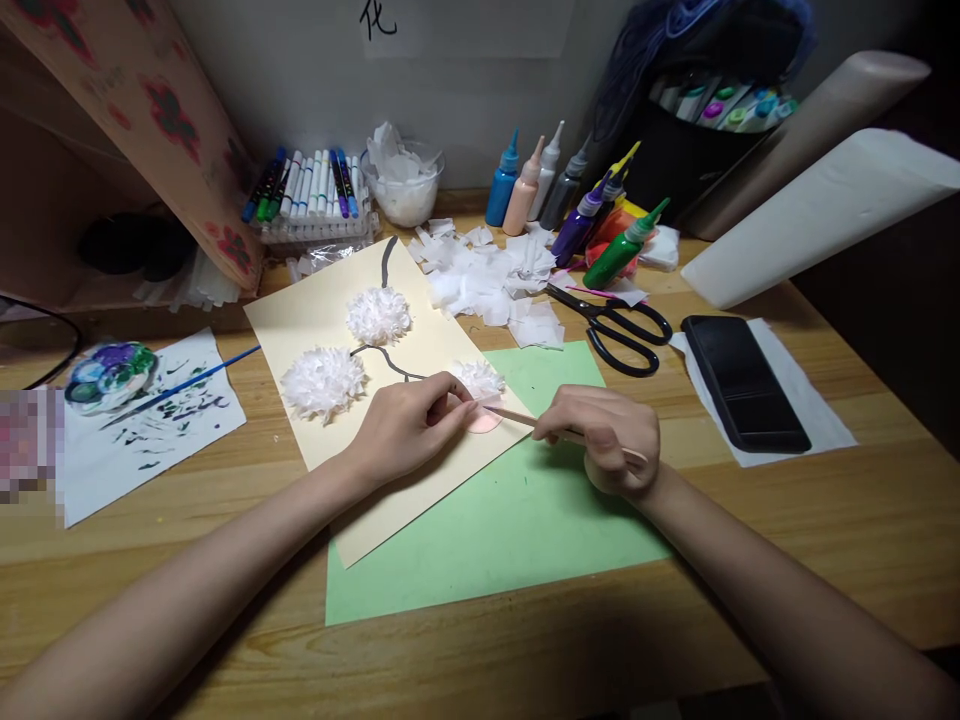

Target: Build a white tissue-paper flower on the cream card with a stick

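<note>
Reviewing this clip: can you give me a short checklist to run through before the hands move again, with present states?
1. Right hand gripping the thin stick: ok.
2. Left hand over the cream sheet: ok.
3. Cream sheet fully within the green sheet: not ok, it extends well past the edge.
4. Scissors apart from both hands: ok, they lie beyond the right hand.
5. Pink patch dry: cannot tell.
6. Left fingertips holding paper: cannot tell, too small.

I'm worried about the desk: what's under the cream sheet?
Green paper, lying on the wooden desk, sticks out beneath the cream sheet; whatever else it covers is hidden.
</note>
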Demonstrator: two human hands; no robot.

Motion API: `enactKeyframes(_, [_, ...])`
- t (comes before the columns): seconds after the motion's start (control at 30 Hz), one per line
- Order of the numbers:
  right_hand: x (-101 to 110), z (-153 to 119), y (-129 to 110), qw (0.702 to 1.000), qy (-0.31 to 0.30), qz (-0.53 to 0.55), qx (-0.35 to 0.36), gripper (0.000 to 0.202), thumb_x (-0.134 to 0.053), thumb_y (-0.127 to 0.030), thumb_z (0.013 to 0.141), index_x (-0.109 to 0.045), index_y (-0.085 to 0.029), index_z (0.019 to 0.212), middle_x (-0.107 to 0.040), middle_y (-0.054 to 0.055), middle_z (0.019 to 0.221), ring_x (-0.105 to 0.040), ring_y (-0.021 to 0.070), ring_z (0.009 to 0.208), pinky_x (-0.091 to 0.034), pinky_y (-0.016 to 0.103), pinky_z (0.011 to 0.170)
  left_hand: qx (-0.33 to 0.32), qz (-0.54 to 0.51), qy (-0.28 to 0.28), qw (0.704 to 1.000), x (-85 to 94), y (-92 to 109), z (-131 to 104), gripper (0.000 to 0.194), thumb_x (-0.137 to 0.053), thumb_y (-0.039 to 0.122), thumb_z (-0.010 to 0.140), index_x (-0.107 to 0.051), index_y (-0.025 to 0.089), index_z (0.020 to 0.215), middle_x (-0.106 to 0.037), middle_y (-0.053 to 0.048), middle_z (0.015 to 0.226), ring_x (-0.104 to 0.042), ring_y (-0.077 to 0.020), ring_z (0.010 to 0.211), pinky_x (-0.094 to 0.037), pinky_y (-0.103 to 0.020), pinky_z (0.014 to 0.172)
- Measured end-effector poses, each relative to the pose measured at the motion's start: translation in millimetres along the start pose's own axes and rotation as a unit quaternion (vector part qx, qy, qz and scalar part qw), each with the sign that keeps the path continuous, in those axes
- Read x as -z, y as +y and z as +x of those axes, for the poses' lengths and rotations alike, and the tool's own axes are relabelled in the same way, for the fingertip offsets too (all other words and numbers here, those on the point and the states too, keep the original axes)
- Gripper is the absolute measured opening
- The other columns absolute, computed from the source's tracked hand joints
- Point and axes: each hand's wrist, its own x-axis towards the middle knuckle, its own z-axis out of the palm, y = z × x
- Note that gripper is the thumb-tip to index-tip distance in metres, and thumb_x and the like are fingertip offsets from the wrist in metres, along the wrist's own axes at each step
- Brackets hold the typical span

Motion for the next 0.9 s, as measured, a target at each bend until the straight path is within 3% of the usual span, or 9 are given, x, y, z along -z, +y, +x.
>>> enactKeyframes(0.3, [-5, 2, -1, 0.999, -0.002, -0.039, 0.024, 0.045, -0.024, -0.030, 0.096, -0.060, -0.019, 0.073, -0.059, 0.003, 0.056, -0.052, 0.0134, 0.052, -0.040, 0.028, 0.053, 0.055, -0.020, 0.025, 0.998, 0.7, 1, 1, 0.018, -0.044, 0.034, 0.090, -0.055, 0.019, 0.087, -0.051, 0.005, 0.059, -0.043, -0.0088, 0.053, -0.031, -0.022, 0.054])
enactKeyframes(0.5, [-8, 6, -3, 0.998, 0.016, -0.059, 0.001, 0.045, -0.026, -0.029, 0.096, -0.061, -0.018, 0.070, -0.060, 0.003, 0.056, -0.052, 0.0130, 0.052, -0.041, 0.027, 0.053, 0.086, -0.027, 0.029, 0.996, 1.7, 1, 2, 0.020, -0.038, 0.032, 0.092, -0.051, 0.020, 0.083, -0.053, 0.003, 0.063, -0.045, -0.0112, 0.057, -0.032, -0.024, 0.056])
enactKeyframes(0.67, [-13, 28, -4, 0.997, 0.016, -0.052, -0.060, 0.051, -0.025, -0.031, 0.097, -0.059, -0.018, 0.062, -0.060, 0.002, 0.055, -0.055, 0.0112, 0.051, -0.042, 0.026, 0.053, 0.091, -0.040, 0.033, 0.995, 1.9, 0, 3, 0.019, -0.038, 0.030, 0.091, -0.049, 0.020, 0.080, -0.054, 0.003, 0.064, -0.045, -0.0113, 0.058, -0.032, -0.024, 0.056])
enactKeyframes(0.9, [-22, 67, -5, 0.985, 0.001, -0.044, -0.166, 0.055, -0.033, -0.039, 0.096, -0.055, -0.018, 0.050, -0.049, -0.003, 0.041, -0.050, 0.0071, 0.042, -0.037, 0.022, 0.050, 0.092, -0.054, 0.037, 0.994, 2.5, 0, 5, 0.019, -0.039, 0.029, 0.090, -0.047, 0.019, 0.076, -0.053, 0.003, 0.065, -0.045, -0.0117, 0.059, -0.031, -0.024, 0.056])
